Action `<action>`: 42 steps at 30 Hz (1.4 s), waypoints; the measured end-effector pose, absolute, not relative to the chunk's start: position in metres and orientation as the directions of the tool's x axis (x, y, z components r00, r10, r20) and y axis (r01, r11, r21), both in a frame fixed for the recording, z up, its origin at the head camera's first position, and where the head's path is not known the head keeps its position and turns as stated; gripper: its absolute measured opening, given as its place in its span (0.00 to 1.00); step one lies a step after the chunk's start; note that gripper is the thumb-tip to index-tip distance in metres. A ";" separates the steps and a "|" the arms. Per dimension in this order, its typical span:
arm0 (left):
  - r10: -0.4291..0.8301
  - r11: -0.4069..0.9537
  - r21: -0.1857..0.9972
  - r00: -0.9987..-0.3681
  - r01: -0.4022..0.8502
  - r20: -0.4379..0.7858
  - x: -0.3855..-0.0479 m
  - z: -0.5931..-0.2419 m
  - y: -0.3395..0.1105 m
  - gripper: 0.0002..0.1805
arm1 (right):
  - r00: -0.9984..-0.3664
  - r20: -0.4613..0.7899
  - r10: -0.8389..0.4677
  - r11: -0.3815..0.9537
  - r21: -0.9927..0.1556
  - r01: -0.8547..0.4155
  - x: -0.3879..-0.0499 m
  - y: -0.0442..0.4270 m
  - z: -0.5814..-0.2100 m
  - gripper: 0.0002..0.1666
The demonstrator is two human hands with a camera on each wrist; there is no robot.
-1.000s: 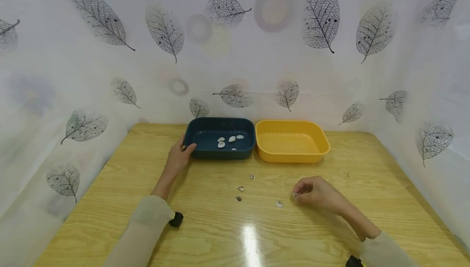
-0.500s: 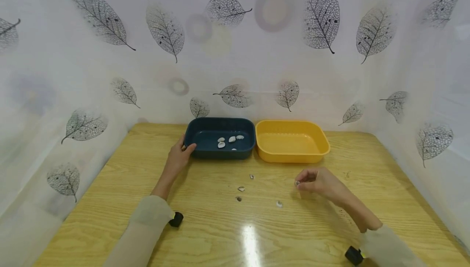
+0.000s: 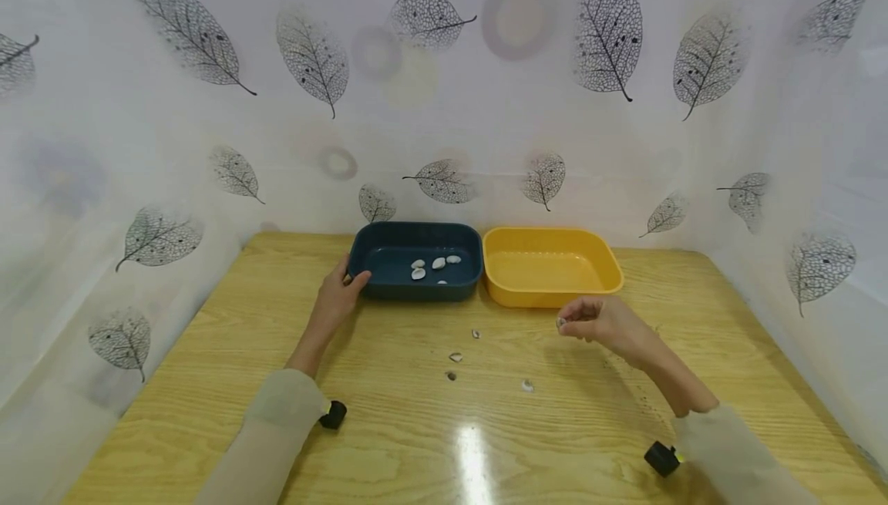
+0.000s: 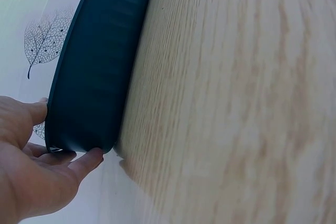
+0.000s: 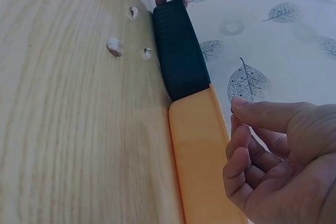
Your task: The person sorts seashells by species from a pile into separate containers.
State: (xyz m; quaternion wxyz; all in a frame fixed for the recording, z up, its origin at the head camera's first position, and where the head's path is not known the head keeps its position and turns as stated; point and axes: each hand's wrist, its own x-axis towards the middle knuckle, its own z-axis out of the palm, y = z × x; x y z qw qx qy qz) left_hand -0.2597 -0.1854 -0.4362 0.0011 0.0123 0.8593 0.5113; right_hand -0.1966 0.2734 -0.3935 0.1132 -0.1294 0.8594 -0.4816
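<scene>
The right hand pinches a tiny shell between its thumb and fingertips, and in the wrist view that shell is mostly hidden. This hand is up off the table, just in front of the yellow tub. The left hand holds the left end of the dark blue tub, with its thumb on one side and its fingers round the corner. Inside the dark blue tub I can see five white shells. Two sit close together, two more lie to the right of them, and one is mostly hidden behind the front wall. The yellow tub sits right next to the blue one, on its right, and its smooth yellow bottom shows. Both tubs stand flat at the back of the table. In front of them, four loose shells are spread out on the wood, three near the middle and a pale one closer to the right hand. Behind everything hangs a white cloth with gray leaves on it.
</scene>
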 end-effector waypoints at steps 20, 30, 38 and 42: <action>0.010 0.490 0.872 -1.000 0.009 0.005 -0.260 -0.436 -0.185 0.40 | -0.946 -0.032 -0.322 0.476 -0.869 -0.133 -0.215 0.275 -0.378 0.15; 0.007 0.480 0.877 -1.000 0.017 0.015 -0.260 -0.436 -0.184 0.40 | -0.951 -0.059 -0.303 0.479 -0.873 -0.098 -0.226 0.273 -0.369 0.17; 0.018 0.473 0.881 -1.000 0.026 0.020 -0.259 -0.436 -0.184 0.40 | -0.956 -0.055 -0.287 0.480 -0.872 -0.094 -0.234 0.274 -0.361 0.18; 0.012 0.467 0.884 -1.000 0.014 0.009 -0.259 -0.436 -0.183 0.39 | -0.955 -0.036 -0.296 0.486 -0.866 -0.118 -0.242 0.274 -0.360 0.18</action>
